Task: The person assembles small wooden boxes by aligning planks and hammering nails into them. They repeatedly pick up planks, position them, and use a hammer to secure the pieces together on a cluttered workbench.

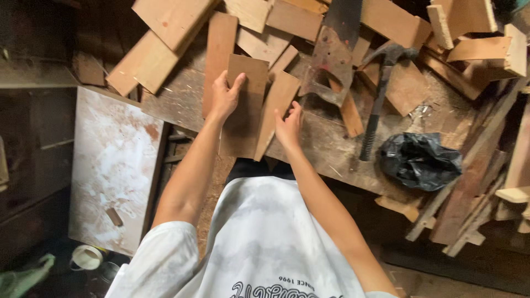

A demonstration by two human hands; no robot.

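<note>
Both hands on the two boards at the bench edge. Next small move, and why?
Probably slide the narrower board under the right hand left, flush against the wider board the left hand holds. They diverge at the near ends, both overhanging the workbench edge, and the saw and hammer crowd the right.
</note>
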